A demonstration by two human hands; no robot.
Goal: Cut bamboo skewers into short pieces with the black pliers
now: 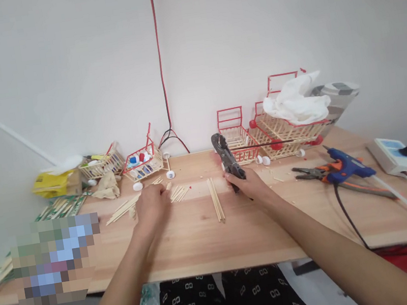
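My right hand (pixel 249 185) grips the handles of a dark cutting tool (pixel 226 159), whose head points away toward the wall. A small bundle of thin wooden sticks (pixel 217 205) lies on the wooden table (pixel 210 244) just left of that hand. My left hand (pixel 152 205) rests palm down with curled fingers on a loose scatter of short sticks (pixel 179 193); whether it grips any is hidden. More long sticks (pixel 122 209) fan out to its left.
Small stick-built carts with red frames stand at the back: one (pixel 142 164) left, several (pixel 262 135) right, one holding white cloth (pixel 294 102). A blue glue gun (pixel 345 167), pliers (pixel 309 173) and a power strip (pixel 395 155) lie right. Stick packets (pixel 61 207) lie left.
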